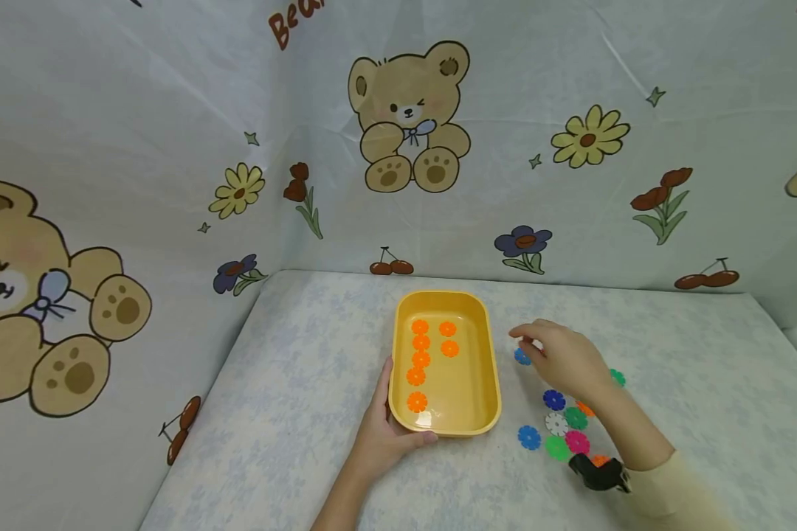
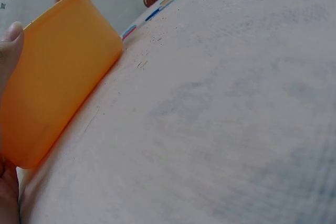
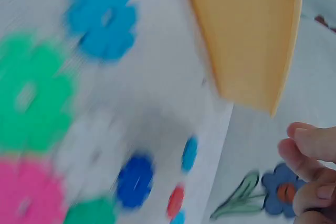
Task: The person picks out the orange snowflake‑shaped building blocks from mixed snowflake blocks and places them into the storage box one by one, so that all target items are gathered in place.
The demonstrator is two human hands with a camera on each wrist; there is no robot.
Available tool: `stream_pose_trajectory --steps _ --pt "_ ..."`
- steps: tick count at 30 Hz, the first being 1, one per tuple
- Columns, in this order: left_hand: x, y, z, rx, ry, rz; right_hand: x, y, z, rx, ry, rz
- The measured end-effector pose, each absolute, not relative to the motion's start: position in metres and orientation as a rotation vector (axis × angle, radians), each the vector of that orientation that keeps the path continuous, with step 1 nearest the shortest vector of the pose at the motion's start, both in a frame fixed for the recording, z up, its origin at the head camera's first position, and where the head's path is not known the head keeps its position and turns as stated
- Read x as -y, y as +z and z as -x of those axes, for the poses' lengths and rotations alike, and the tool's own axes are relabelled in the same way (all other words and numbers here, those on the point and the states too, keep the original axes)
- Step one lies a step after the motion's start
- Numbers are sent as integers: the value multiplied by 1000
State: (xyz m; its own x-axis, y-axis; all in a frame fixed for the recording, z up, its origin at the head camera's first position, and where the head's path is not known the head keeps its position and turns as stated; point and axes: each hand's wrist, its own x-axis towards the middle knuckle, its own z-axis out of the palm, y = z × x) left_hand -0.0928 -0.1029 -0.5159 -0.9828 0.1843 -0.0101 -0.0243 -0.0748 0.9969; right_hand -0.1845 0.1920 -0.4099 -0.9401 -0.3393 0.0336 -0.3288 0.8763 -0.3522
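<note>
A yellow plastic tray (image 1: pixel 480 369) stands on the table with several orange snowflake-shaped discs (image 1: pixel 417 402) lying flat inside, mostly along its left side. My left hand (image 1: pixel 383 435) holds the tray by its near left corner, thumb along the near wall and fingers on the left side. My right hand (image 1: pixel 567 359) hovers just right of the tray, fingers loosely bent. In the right wrist view, nothing shows between that hand's fingertips (image 3: pixel 302 129). Below and around it lie loose discs: light blue (image 1: pixel 529 437), dark blue (image 1: pixel 554 400), white (image 1: pixel 556 424), green (image 1: pixel 576 418) and pink (image 1: pixel 577 442).
A pale blue-white cloth covers the table (image 1: pixel 292 383). Behind and to the left hangs a white sheet (image 1: pixel 505 74) printed with bears, flowers and cherries. A black strap (image 1: pixel 598 473) sits at the right wrist, over part of the loose discs.
</note>
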Motion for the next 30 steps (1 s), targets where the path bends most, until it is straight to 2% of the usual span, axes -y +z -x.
stream_pose_trajectory --steps 6,11,19,30 --pt "104 -516 92 -2083 2161 -143 -249 -428 176 -2859 -442 366" --pt "104 -515 91 -2096 2151 -139 -278 -442 166 -2744 -402 294" --pt "103 -515 91 -2131 2125 -144 -298 -451 156 -2710 -479 217" --pt "103 -516 92 -2180 2084 -124 -304 -457 153 -2693 -576 255"
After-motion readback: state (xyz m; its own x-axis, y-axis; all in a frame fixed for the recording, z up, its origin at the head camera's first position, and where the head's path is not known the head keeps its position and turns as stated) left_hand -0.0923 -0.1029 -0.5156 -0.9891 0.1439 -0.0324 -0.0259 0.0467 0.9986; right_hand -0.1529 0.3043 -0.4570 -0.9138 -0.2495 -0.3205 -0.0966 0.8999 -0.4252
